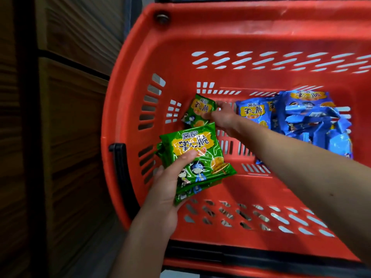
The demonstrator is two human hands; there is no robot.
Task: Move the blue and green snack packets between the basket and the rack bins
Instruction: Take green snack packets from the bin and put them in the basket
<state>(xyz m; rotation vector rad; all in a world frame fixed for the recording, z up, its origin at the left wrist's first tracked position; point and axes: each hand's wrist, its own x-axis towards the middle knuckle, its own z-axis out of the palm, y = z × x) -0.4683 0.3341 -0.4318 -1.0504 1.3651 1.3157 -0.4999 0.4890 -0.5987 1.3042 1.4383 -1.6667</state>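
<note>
Gripping a stack of glossy green snack packets (pixel 195 157), thumb on top, the left hand (pixel 166 189) sits centre-left; the right hand (pixel 222 115) pinches another green packet (pixel 197 111) just above, inside the red slotted plastic basket (pixel 220 33). Blue foil packets (pixel 313 121) pile at right.

1. This looks like a shop or its stockroom.
2. A red plastic shopping basket (pixel 241 23) holds many identical blue snack packets (pixel 313 121) and green snack packets (pixel 197 155).
3. Stacked brown boxes (pixel 76 121) stand beside it.
</note>
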